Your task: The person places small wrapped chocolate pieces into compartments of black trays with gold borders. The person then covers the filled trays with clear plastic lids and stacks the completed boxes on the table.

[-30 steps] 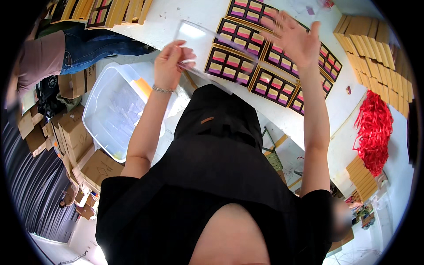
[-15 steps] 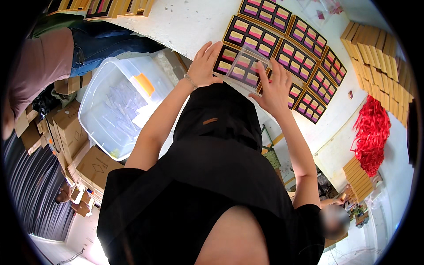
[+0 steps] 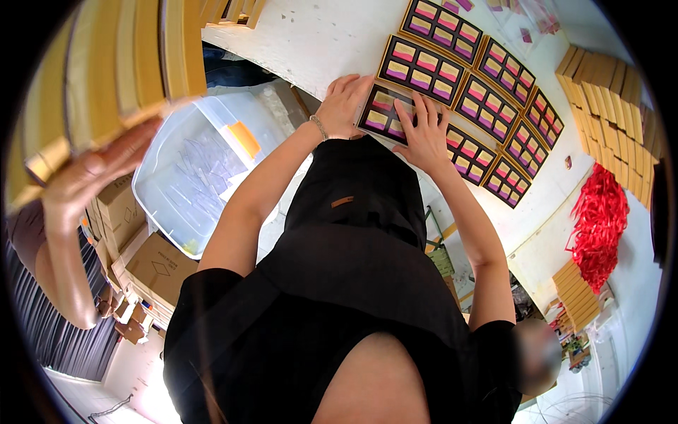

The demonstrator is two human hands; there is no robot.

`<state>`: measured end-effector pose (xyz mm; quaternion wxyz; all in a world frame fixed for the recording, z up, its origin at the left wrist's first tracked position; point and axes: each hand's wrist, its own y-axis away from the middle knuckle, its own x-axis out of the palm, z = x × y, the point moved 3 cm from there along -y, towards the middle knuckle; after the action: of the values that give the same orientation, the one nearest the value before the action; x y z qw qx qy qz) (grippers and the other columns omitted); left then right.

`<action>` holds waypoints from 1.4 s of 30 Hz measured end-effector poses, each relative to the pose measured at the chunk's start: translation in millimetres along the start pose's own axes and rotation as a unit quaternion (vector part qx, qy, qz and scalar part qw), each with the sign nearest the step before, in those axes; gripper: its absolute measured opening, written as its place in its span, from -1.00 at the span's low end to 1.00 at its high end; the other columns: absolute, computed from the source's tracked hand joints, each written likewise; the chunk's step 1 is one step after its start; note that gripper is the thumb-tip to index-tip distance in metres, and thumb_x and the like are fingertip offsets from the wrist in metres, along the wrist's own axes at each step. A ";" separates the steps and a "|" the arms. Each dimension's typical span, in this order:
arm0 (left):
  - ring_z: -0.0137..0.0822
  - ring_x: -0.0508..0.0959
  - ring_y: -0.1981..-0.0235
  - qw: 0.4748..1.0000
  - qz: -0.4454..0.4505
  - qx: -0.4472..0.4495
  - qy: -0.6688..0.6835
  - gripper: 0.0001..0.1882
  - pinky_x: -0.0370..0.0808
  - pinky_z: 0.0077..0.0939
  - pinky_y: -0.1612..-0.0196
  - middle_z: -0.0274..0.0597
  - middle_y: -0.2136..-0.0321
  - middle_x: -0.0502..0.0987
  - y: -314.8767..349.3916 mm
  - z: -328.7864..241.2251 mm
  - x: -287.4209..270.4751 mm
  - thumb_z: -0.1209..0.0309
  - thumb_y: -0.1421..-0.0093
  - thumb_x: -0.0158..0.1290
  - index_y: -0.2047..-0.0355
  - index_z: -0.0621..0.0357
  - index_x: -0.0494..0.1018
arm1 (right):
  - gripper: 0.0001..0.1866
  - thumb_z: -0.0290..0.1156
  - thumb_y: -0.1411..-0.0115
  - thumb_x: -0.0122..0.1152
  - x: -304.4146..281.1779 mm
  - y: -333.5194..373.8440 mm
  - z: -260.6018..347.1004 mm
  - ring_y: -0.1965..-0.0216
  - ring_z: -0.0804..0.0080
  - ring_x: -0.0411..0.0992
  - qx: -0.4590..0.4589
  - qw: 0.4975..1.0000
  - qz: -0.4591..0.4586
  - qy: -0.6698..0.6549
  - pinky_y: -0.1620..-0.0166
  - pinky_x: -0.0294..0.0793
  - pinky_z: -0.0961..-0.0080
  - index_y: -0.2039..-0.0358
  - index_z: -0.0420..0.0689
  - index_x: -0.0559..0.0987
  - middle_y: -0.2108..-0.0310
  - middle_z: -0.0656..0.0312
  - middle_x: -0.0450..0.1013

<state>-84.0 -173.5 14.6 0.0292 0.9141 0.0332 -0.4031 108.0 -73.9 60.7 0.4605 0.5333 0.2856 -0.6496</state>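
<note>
Near box: the six-part box (image 3: 383, 120) lies at the table's (image 3: 311, 46) near edge, its long axis roughly along that edge, with a clear cover (image 3: 406, 97) over it.
Left hand (image 3: 344, 106): at the box's left end, fingers extended, clamped on nothing visible.
Right hand (image 3: 425, 134): nearer the right end, fingers spread over the cover.
Around: filled boxes (image 3: 424, 67) just beside, on the far and right sides; the apron (image 3: 360, 184) fronts the near edge.
Left: clear bin (image 3: 152, 191); a co-worker's hand (image 3: 106, 162) bears a box stack (image 3: 106, 78).
</note>
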 end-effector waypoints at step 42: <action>-0.03 0.56 0.00 0.943 -0.247 -0.183 0.130 -0.40 0.49 -0.28 -0.05 0.07 -0.01 0.53 -107.2 -59.1 -29.3 0.38 -0.15 0.20 -0.17 0.34 0.31 | -0.56 -0.22 -0.27 0.14 -127.1 -168.7 -383.2 -0.04 0.12 0.46 0.097 0.942 -0.203 0.248 -0.02 0.47 0.05 -0.12 -0.07 0.45 -0.05 0.17 0.49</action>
<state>-69.4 -63.1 73.2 0.0909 0.9004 0.3349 -0.2625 121.3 363.5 59.2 0.1798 0.6504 0.4287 -0.6007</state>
